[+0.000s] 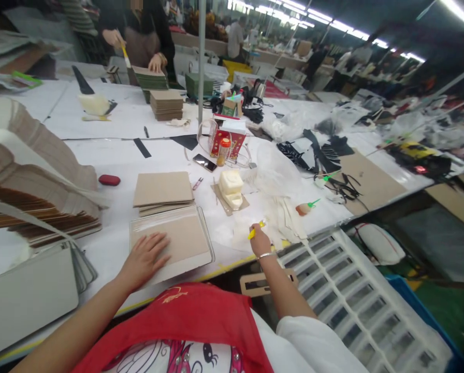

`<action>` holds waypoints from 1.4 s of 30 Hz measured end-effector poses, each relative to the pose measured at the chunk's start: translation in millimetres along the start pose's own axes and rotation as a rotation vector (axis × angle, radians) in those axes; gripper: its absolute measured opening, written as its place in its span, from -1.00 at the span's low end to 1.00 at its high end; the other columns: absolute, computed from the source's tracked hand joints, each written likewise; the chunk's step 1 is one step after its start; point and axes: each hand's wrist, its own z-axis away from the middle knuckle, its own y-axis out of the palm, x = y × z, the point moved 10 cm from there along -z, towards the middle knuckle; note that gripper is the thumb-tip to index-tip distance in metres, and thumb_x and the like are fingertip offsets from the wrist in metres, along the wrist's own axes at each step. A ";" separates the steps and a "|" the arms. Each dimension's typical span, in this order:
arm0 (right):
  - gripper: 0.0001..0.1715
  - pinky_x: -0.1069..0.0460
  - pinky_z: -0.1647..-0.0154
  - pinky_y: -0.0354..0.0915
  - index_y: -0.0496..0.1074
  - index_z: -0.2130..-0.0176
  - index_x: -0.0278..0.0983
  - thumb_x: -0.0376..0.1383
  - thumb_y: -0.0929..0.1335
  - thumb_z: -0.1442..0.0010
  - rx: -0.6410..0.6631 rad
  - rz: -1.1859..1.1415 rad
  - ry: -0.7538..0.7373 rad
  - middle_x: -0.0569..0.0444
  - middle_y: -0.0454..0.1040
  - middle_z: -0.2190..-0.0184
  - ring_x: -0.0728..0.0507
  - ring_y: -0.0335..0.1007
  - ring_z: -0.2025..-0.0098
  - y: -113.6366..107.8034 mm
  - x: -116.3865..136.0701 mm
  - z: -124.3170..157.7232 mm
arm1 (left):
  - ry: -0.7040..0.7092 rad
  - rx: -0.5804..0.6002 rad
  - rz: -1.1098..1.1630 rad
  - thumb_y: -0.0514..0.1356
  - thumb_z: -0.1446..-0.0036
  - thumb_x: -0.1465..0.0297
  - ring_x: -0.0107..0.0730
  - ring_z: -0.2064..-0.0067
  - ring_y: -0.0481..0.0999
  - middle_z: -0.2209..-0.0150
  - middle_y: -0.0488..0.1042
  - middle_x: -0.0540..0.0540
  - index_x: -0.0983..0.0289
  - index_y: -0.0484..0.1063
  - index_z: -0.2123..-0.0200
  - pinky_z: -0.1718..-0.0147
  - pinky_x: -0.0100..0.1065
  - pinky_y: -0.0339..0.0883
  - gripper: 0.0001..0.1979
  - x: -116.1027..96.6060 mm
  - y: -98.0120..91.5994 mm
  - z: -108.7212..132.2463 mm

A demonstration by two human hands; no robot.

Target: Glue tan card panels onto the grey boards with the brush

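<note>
My left hand [148, 259] lies flat, fingers spread, on a tan board [185, 235] at the top of a small pile of grey-edged panels [211, 248] by the table edge. My right hand [260, 242] is closed around a yellow-handled tool [252, 233]; what kind it is I cannot make out. That hand is over the table's front edge, close to pale cloth-like strips [288, 220]. Beyond both hands, a cream-coloured block [231, 182] sits on a piece of card [220, 199]. Behind the panels is a stack of tan boards [162, 189].
Tall board stacks [33, 181] and grey panels [30, 290] crowd the left. A phone [204, 161], orange-lidded jar [223, 150] and red bag [235, 142] stand mid-table. A white plastic rack [356, 290] adjoins the table at right. Across the table, a co-worker's hand [157, 62] rests on green boards.
</note>
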 end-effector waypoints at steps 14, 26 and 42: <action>-0.66 0.03 0.38 0.11 0.29 0.12 -0.40 -0.49 0.11 -0.13 0.025 0.347 -0.206 -0.12 0.40 0.44 -0.15 0.31 0.34 41.9 -30.4 -26.7 | -0.127 0.154 -0.023 -0.02 -0.13 0.18 -0.20 -0.17 0.13 -0.14 0.21 0.13 0.17 0.23 -0.07 -0.15 -0.02 -0.14 -0.55 -8.5 -6.0 -9.0; -0.80 0.13 0.47 0.16 0.14 0.23 -0.22 -0.36 0.24 -0.09 0.436 -0.406 -1.004 0.18 0.25 0.49 0.04 0.18 0.52 -96.8 215.4 108.0 | -0.217 0.000 1.314 0.30 0.20 0.15 -0.14 -0.21 0.02 -0.21 0.03 0.20 0.16 -0.02 -0.18 -0.06 -0.14 0.07 -0.12 -96.5 -27.2 -62.3; -0.75 0.07 0.46 0.11 0.16 0.22 -0.24 -0.25 0.25 -0.06 0.316 -0.081 -0.804 0.11 0.32 0.46 -0.05 0.27 0.49 12.4 281.3 37.3 | -0.990 -0.158 1.415 0.21 0.10 0.26 -0.55 0.56 0.36 0.57 0.34 -0.03 0.31 0.27 0.51 0.68 -0.56 0.17 -0.76 68.5 -16.8 29.3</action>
